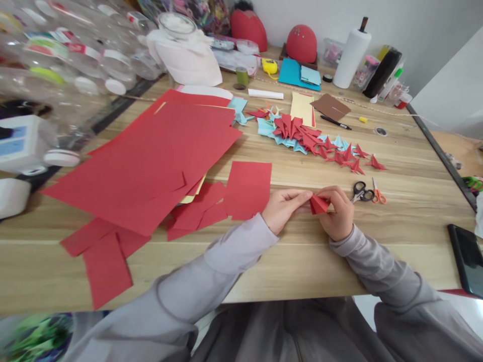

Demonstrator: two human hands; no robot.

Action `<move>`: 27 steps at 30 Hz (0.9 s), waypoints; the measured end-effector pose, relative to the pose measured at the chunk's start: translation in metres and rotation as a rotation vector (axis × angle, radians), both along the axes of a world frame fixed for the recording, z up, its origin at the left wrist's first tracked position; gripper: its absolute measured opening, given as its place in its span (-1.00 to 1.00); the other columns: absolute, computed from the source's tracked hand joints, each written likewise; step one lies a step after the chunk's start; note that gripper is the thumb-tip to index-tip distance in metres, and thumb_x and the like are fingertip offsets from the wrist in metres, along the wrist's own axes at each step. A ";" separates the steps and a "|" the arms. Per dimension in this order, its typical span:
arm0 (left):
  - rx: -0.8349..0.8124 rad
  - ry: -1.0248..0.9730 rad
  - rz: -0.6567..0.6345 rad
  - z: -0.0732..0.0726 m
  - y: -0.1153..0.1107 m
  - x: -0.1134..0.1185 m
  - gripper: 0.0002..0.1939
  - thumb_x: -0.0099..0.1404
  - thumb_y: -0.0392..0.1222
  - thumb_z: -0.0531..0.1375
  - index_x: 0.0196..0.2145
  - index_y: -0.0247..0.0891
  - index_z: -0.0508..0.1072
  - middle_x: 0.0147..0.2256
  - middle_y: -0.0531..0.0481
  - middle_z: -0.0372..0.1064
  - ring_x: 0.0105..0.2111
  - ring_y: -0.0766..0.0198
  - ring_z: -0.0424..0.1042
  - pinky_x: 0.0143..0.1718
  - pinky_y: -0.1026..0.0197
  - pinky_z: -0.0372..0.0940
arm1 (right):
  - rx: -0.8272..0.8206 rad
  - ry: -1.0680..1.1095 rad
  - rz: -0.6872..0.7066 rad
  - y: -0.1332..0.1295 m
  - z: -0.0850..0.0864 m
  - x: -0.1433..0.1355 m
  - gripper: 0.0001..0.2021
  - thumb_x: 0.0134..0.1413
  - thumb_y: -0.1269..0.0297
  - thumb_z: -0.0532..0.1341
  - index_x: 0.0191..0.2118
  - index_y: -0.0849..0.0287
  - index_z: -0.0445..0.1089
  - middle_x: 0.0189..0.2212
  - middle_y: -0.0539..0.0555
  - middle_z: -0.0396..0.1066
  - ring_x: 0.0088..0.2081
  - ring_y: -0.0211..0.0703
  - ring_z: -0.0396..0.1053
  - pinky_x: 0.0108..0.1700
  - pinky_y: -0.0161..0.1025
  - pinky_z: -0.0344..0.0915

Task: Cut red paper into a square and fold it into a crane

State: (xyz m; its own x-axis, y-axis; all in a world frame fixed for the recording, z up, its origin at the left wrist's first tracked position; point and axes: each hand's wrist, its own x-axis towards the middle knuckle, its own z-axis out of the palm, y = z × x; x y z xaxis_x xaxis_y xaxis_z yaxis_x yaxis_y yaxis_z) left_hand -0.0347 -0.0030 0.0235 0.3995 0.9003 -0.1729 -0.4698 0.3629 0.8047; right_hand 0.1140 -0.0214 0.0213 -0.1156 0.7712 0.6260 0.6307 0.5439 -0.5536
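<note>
Between my two hands is a small folded piece of red paper (319,204), held just above the wooden table. My left hand (286,207) pinches its left corner between thumb and fingers. Curled round the right side of it is my right hand (337,212), whose fingers hide part of the folds. A flat red paper sheet (249,188) lies just left of my left hand. Beyond my hands, several folded red paper cranes (345,156) lie with blue folded pieces (277,134). Black-handled scissors (363,191) and orange-handled scissors (378,193) rest to the right of my right hand.
Large red sheets (151,156) and smaller red pieces (107,266) cover the left of the table (407,241). Plastic bottles (86,55) crowd the back left. A black pen (335,122), a yellow tape measure (269,66) and a white bottle (351,58) stand or lie farther back. A phone (468,256) lies at right.
</note>
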 end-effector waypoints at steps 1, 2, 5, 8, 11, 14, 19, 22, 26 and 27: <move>0.001 0.025 0.002 -0.001 -0.001 0.000 -0.64 -0.07 -0.01 0.38 -0.38 -0.34 0.57 -0.36 -0.11 0.53 -0.30 0.16 0.49 -0.15 0.06 0.36 | 0.015 -0.014 -0.001 0.000 0.000 0.000 -0.89 -0.01 0.44 0.17 -0.34 0.10 0.32 -0.38 0.07 0.37 -0.35 -0.17 0.34 -0.34 -0.23 0.29; 0.006 0.050 0.005 -0.001 -0.001 0.001 -0.65 -0.08 -0.03 0.38 -0.37 -0.33 0.57 -0.35 -0.10 0.54 -0.30 0.18 0.49 -0.14 0.08 0.35 | 0.024 -0.023 -0.002 0.001 -0.001 0.001 -0.91 -0.01 0.42 0.19 -0.34 0.10 0.31 -0.39 0.06 0.36 -0.37 -0.18 0.33 -0.36 -0.25 0.29; 0.047 0.118 0.019 -0.002 -0.002 0.000 -0.69 -0.06 -0.09 0.38 -0.35 -0.31 0.58 -0.32 -0.07 0.54 -0.31 0.22 0.47 -0.11 0.11 0.32 | 0.010 -0.035 -0.026 0.002 -0.002 0.002 -0.89 -0.01 0.33 0.24 -0.34 0.12 0.29 -0.40 0.05 0.33 -0.40 -0.19 0.30 -0.40 -0.27 0.28; 0.075 0.150 0.040 -0.002 -0.002 -0.001 -0.73 -0.07 -0.15 0.38 -0.36 -0.30 0.58 -0.33 -0.07 0.55 -0.32 0.22 0.48 -0.09 0.11 0.30 | -0.032 -0.034 -0.040 0.003 -0.004 0.002 -0.84 -0.04 0.26 0.27 -0.33 0.12 0.28 -0.41 0.05 0.32 -0.41 -0.19 0.30 -0.39 -0.26 0.28; 0.078 0.143 0.056 -0.003 -0.001 -0.001 -0.75 -0.08 -0.17 0.38 -0.37 -0.30 0.58 -0.35 -0.07 0.55 -0.33 0.20 0.48 -0.11 0.10 0.31 | -0.107 0.010 -0.041 0.005 -0.006 0.002 -0.82 -0.09 0.25 0.30 -0.35 0.13 0.30 -0.43 0.03 0.34 -0.44 -0.21 0.30 -0.43 -0.28 0.26; 0.081 0.115 0.100 -0.004 0.002 -0.003 -0.77 -0.08 -0.18 0.38 -0.39 -0.29 0.59 -0.38 -0.05 0.55 -0.34 0.20 0.49 -0.15 0.12 0.33 | -0.261 0.166 -0.005 0.006 -0.008 0.003 -0.87 -0.07 0.28 0.27 -0.36 0.14 0.33 -0.46 0.01 0.36 -0.45 -0.23 0.31 -0.45 -0.30 0.25; 0.166 0.179 0.237 -0.004 0.008 -0.008 -0.81 -0.04 -0.15 0.37 -0.41 -0.26 0.59 -0.41 -0.02 0.54 -0.39 0.25 0.48 -0.28 0.21 0.35 | -0.429 0.547 0.143 0.006 -0.006 0.004 -0.83 0.05 0.30 0.14 -0.20 0.13 0.39 -0.38 0.02 0.42 -0.35 -0.22 0.36 -0.31 -0.26 0.31; 0.240 0.262 0.245 0.000 0.007 -0.009 -0.80 -0.02 -0.15 0.36 -0.40 -0.27 0.59 -0.38 -0.04 0.55 -0.35 0.23 0.49 -0.26 0.21 0.35 | -0.421 0.553 0.110 0.005 -0.005 0.002 -0.83 0.05 0.24 0.20 -0.22 0.12 0.41 -0.36 0.01 0.43 -0.33 -0.23 0.37 -0.28 -0.27 0.31; 0.295 0.304 0.225 0.003 0.004 -0.008 -0.82 -0.03 -0.16 0.36 -0.43 -0.28 0.58 -0.37 -0.05 0.54 -0.34 0.23 0.48 -0.24 0.20 0.35 | -0.417 0.432 0.084 0.005 -0.005 0.000 -0.87 0.04 0.22 0.24 -0.40 0.16 0.41 -0.51 -0.03 0.39 -0.46 -0.28 0.32 -0.35 -0.30 0.28; 0.294 0.315 0.233 0.004 0.004 -0.008 -0.83 -0.03 -0.16 0.36 -0.44 -0.28 0.58 -0.39 -0.04 0.54 -0.36 0.25 0.47 -0.26 0.21 0.35 | -0.410 0.412 0.082 0.004 -0.006 0.000 -0.86 0.05 0.21 0.23 -0.43 0.16 0.40 -0.54 -0.04 0.38 -0.48 -0.29 0.30 -0.37 -0.31 0.27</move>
